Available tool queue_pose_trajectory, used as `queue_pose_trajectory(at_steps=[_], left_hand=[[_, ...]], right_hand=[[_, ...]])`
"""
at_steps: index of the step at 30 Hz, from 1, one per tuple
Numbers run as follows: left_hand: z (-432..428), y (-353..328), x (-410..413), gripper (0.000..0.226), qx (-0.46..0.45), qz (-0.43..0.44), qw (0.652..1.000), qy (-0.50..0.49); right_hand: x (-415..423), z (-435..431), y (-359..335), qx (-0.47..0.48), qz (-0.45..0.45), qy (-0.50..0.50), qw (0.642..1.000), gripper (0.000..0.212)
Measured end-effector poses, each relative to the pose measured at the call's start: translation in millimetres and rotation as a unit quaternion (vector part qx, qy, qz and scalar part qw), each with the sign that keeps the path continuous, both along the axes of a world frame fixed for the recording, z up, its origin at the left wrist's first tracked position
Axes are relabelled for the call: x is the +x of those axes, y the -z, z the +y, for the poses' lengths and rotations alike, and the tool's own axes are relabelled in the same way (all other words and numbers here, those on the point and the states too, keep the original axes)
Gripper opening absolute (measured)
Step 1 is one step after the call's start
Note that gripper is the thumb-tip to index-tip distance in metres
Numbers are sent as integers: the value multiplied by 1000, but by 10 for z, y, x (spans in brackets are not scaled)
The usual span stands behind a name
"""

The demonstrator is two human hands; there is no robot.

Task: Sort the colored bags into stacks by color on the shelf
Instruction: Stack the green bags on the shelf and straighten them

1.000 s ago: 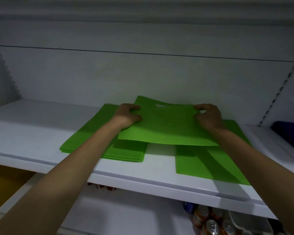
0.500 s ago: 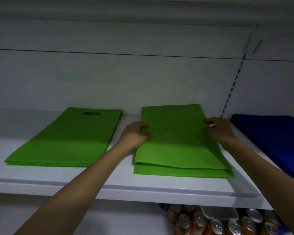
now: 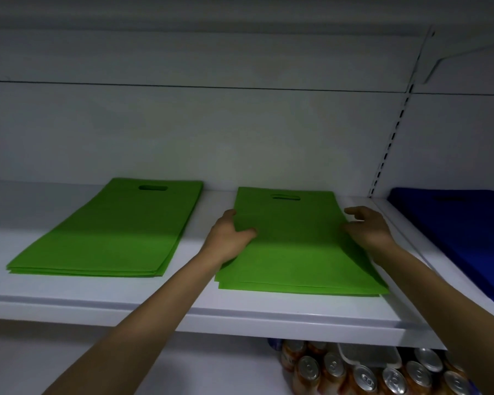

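Although the shelf (image 3: 97, 292) looks largely sorted, some of the job may remain. Two piles of green bags lie flat on it side by side, apart from each other: the left green stack (image 3: 106, 232) and the right green stack (image 3: 297, 252), both with their handle cut-outs toward the back wall. Well to the right, past the upright, the blue stack (image 3: 454, 232) lies on the next section of shelf. No mixed colors show in any pile, so the sorting itself seems done. What is left, I judge, is squaring up the right pile, whose lower bags peek out at the front edge, and perhaps merging the two green piles into one. On the lower level some drink cans (image 3: 362, 374) stand, no part of the task.

Both hands flank the right green stack. At its left edge, the left hand (image 3: 228, 238) lays its thumb on the top bag; I cannot tell whether its fingers tuck under. Beside the right edge, the right hand (image 3: 365, 226) is loosely spread and grips nothing.
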State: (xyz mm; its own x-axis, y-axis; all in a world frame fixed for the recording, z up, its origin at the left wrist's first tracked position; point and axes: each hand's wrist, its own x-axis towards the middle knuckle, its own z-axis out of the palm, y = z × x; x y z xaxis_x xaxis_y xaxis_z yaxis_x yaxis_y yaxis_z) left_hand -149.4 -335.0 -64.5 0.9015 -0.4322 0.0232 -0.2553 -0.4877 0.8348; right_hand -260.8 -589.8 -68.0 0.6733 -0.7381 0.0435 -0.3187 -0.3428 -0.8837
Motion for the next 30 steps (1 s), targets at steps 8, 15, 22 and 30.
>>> queue_pose_trajectory(at_steps=[8,15,22,30], left_hand=[[-66,-4,-117,63,-2,-1,999,51],[72,-51,-52,75,-2,-11,998,66],[634,-337,246,47,-2,-115,993,15],[1874,-399,771,44,98,-177,977,-71]], right_hand=[[32,139,41,38,-37,10,999,42],[104,351,-105,-67,-5,11,998,44],[582,1150,-280,-187,-4,-98,977,32],[1193,2222,-287,-215,-14,-219,952,29]])
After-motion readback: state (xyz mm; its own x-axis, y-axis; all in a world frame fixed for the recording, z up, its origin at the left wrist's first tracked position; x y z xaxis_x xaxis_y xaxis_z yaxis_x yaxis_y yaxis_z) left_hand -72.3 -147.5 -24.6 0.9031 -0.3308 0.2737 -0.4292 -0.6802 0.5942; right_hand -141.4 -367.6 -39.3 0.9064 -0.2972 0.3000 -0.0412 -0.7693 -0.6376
